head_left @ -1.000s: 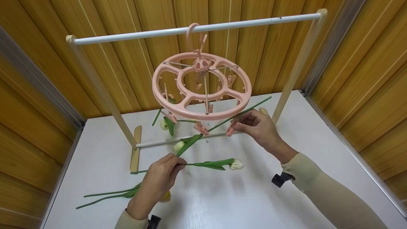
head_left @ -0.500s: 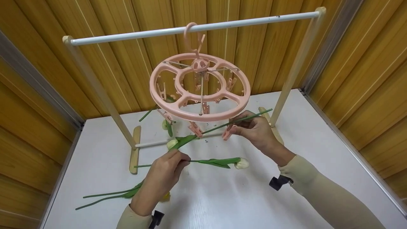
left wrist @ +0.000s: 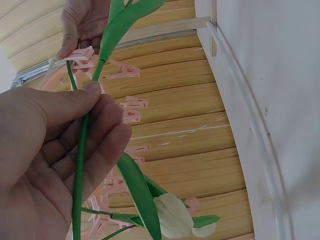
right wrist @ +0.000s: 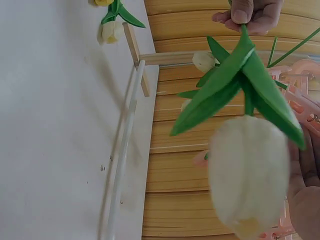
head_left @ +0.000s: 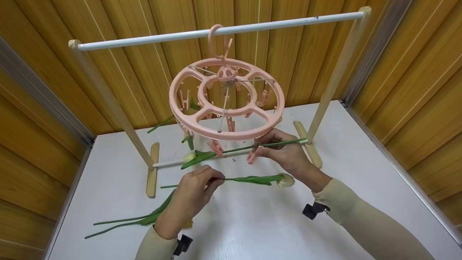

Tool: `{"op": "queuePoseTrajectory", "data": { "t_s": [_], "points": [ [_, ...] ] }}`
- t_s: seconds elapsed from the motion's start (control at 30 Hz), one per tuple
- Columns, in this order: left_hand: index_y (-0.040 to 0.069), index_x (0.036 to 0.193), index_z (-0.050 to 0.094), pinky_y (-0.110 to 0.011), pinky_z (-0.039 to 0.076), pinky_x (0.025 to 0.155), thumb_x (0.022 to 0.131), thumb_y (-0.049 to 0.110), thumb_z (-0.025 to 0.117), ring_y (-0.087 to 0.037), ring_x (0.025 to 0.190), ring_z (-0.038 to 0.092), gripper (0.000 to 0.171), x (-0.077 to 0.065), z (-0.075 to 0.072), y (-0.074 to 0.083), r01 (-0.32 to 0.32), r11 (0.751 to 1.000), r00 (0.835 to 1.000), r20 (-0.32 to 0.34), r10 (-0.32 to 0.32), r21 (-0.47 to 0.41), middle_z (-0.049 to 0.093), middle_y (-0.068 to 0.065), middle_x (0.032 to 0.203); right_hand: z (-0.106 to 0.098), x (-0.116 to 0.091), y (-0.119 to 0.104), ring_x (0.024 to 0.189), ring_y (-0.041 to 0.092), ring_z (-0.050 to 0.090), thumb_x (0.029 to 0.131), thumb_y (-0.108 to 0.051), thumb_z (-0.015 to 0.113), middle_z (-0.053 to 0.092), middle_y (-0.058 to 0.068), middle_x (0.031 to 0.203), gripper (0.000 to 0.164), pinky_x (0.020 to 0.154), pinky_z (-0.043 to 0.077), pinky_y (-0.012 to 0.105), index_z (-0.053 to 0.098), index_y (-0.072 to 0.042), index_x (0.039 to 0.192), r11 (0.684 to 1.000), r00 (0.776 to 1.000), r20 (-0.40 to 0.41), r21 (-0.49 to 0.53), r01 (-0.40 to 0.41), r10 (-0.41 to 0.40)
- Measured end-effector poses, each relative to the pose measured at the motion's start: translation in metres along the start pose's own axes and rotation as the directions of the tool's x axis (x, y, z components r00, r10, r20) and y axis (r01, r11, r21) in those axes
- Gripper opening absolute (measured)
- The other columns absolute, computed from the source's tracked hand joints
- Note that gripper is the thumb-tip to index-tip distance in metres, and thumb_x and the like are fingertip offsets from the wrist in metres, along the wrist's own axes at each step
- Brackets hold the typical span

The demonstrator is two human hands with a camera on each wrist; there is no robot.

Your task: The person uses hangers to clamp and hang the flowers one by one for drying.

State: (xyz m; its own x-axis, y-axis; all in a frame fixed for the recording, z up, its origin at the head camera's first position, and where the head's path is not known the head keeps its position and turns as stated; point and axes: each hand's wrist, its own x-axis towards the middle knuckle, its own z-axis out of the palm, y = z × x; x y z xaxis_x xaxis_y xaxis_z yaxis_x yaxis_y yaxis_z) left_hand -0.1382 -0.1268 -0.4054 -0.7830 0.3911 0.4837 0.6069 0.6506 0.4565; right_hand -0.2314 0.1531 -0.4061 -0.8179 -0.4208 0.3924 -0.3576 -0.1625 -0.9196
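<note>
In the head view my left hand (head_left: 196, 187) pinches the stem of an artificial white tulip (head_left: 286, 180), its bloom pointing right. The left wrist view shows that stem (left wrist: 81, 165) between thumb and fingers. My right hand (head_left: 288, 153) pinches a pink clothespin (head_left: 251, 156) under the front right edge of a round pink hanger (head_left: 231, 135). Just left, another clothespin (head_left: 215, 148) grips a second white tulip (head_left: 189, 157), whose stem runs across to my right hand. In the right wrist view the held tulip's bloom (right wrist: 248, 175) is large and close, partly hiding the background.
The hanger hooks over the white bar (head_left: 151, 39) of a wooden stand. More clipped tulips (head_left: 188, 140) hang at its left side. Loose stems (head_left: 119, 220) and a partly hidden yellow bloom (head_left: 188, 224) lie on the white table (head_left: 252, 231) at front left.
My left hand has moved right and slightly up with its tulip. The hanger has turned a little, and the clipped tulip has swung nearer to level. My right hand keeps its clothespin.
</note>
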Motion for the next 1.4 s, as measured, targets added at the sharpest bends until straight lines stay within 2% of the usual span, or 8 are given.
{"op": "queuePoseTrajectory", "data": {
  "t_s": [0.17,0.47,0.7,0.97,1.13,1.4],
  "points": [
    [0.005,0.097,0.080,-0.023,0.062,0.071,0.089,-0.004,0.083,-0.009,0.082,0.071,0.013,0.004,0.000,0.001,0.028,0.993,1.000,0.016,-0.027,-0.112,0.076,-0.001,0.092,0.005,-0.002,-0.002,0.097,0.030,0.074,0.093,-0.002,0.082,0.071,0.019,0.108,0.026,0.091,0.062,0.042,0.068,0.004,0.114,1.000,1.000,0.012,-0.017,-0.003,0.003],
    [0.005,0.095,0.083,-0.023,0.062,0.071,0.089,-0.002,0.084,-0.009,0.081,0.073,0.009,0.012,0.005,0.004,0.059,0.984,0.998,0.006,-0.059,-0.167,0.078,-0.002,0.092,0.010,-0.005,-0.007,0.098,0.032,0.071,0.092,-0.006,0.084,0.073,0.017,0.109,0.026,0.091,0.062,0.041,0.070,0.000,0.113,0.997,0.999,-0.005,-0.055,-0.051,0.051],
    [0.005,0.094,0.083,-0.024,0.061,0.069,0.087,-0.002,0.086,-0.009,0.079,0.071,0.010,0.020,0.010,0.010,0.057,0.988,0.997,-0.037,-0.063,-0.145,0.078,-0.003,0.090,0.013,-0.004,-0.008,0.096,0.029,0.072,0.091,-0.004,0.084,0.073,0.018,0.109,0.025,0.088,0.063,0.040,0.071,0.002,0.112,0.998,0.998,-0.018,-0.037,-0.056,0.055],
    [0.004,0.094,0.083,-0.023,0.061,0.069,0.085,-0.002,0.087,-0.009,0.079,0.070,0.012,0.026,0.012,0.014,0.030,0.994,0.996,-0.079,-0.039,-0.107,0.078,-0.003,0.091,0.016,-0.004,-0.009,0.093,0.025,0.071,0.089,-0.005,0.086,0.076,0.014,0.107,0.025,0.082,0.062,0.031,0.073,0.000,0.109,0.993,0.998,-0.044,-0.111,-0.046,0.042],
    [0.004,0.094,0.083,-0.024,0.061,0.068,0.085,-0.002,0.087,-0.011,0.079,0.070,0.012,0.028,0.013,0.016,0.001,0.997,0.995,-0.098,-0.008,-0.072,0.078,-0.004,0.091,0.018,-0.004,-0.010,0.092,0.025,0.073,0.089,-0.006,0.087,0.077,0.012,0.106,0.023,0.081,0.063,0.032,0.074,0.000,0.107,0.991,0.998,-0.048,-0.131,-0.043,0.037],
    [0.004,0.098,0.084,-0.023,0.062,0.074,0.086,0.000,0.088,-0.013,0.082,0.073,0.013,0.032,0.011,0.022,0.006,0.999,0.995,-0.099,-0.010,-0.041,0.079,-0.005,0.094,0.018,-0.006,-0.010,0.092,0.027,0.075,0.089,-0.004,0.086,0.077,0.014,0.105,0.022,0.082,0.064,0.037,0.074,0.000,0.108,0.992,0.999,-0.036,-0.122,-0.043,0.039]
  ]
}}
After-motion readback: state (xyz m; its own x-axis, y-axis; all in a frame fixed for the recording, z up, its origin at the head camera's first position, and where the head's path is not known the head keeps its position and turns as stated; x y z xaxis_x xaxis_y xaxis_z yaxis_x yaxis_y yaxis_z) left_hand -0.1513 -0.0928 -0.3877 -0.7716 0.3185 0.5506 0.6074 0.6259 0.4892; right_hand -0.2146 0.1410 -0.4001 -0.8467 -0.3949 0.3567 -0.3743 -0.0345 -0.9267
